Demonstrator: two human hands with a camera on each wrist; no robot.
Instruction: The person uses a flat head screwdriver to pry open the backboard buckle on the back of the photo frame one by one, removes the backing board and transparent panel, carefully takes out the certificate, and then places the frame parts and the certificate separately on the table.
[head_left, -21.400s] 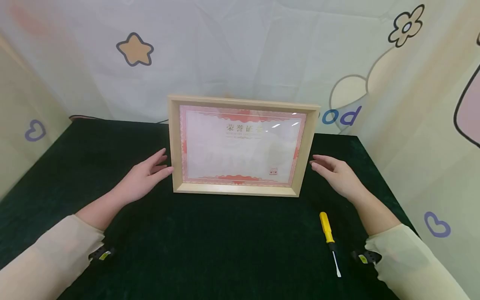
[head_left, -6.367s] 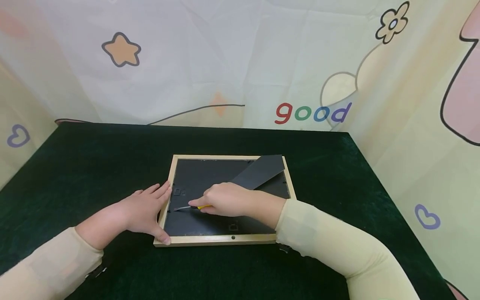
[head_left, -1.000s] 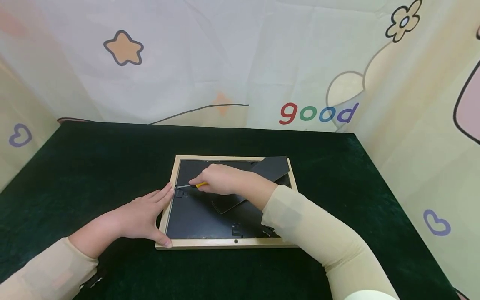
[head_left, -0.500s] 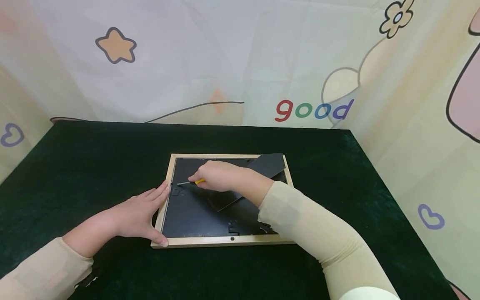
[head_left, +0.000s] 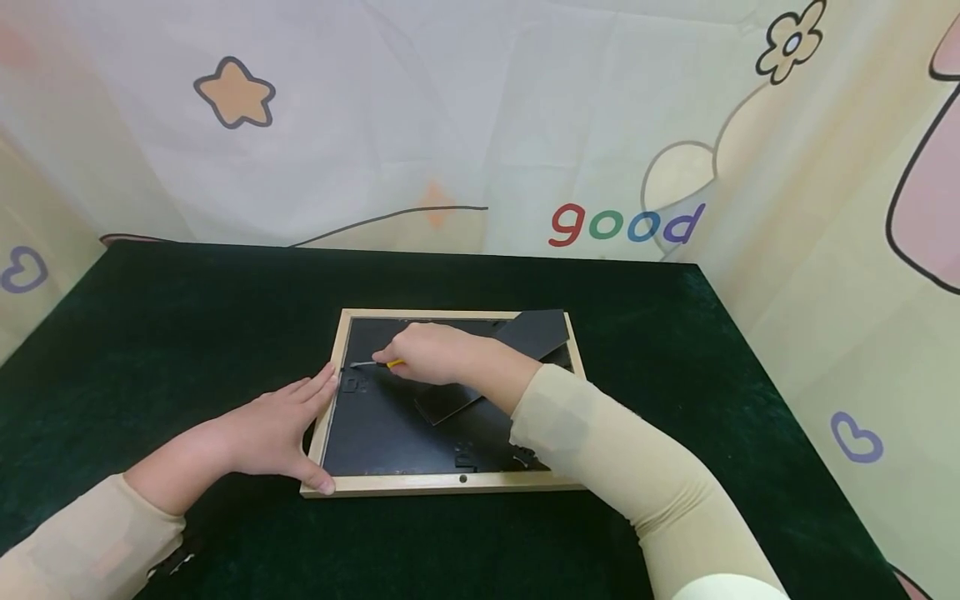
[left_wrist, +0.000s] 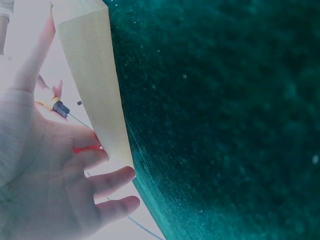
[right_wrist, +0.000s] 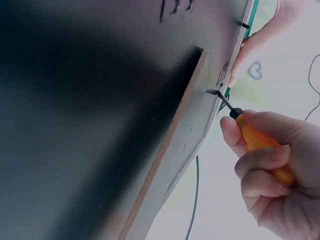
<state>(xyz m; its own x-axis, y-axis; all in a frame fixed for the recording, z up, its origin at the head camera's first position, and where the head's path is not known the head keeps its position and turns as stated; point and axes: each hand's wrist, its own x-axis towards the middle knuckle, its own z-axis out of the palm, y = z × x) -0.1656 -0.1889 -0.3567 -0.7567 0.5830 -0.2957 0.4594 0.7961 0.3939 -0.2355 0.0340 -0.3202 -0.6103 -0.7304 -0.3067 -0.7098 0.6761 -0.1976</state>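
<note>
Right, nearest to us come two pale sleeves, the left one (head_left: 90, 542) reaching in low, the right one (head_left: 630, 462) bending across the table (head_left: 225, 317) with its dark green cover. Between the table's left and right edges, well in from the far edge, lies the wooden frame (head_left: 405, 483), back up, a small dark hole (head_left: 462, 478) in its near rim. And look at the left hand (head_left: 281, 429): it grasps nothing, fingers extended against the frame's left side, thumb on the near left corner. Inside the rim sits the black backing (head_left: 397, 442), and above it works the right hand (head_left: 438, 354), fingers wrapped firmly round the yellow handle of a screwdriver (right_wrist: 257, 137)! Its metal tip points at the left rim, just beside it; whether it touches, I can't tell. Under that forearm a dark flap (head_left: 536, 332) slants from mid-backing to the frame's far right corner, overlapping the wood there. Beyond the table's far edge hangs a pale cloth (head_left: 360, 108): an orange star (head_left: 236, 92) to the left, colourful "good" lettering (head_left: 628, 225) near the far right corner, and a flower (head_left: 791, 43) higher up.
</note>
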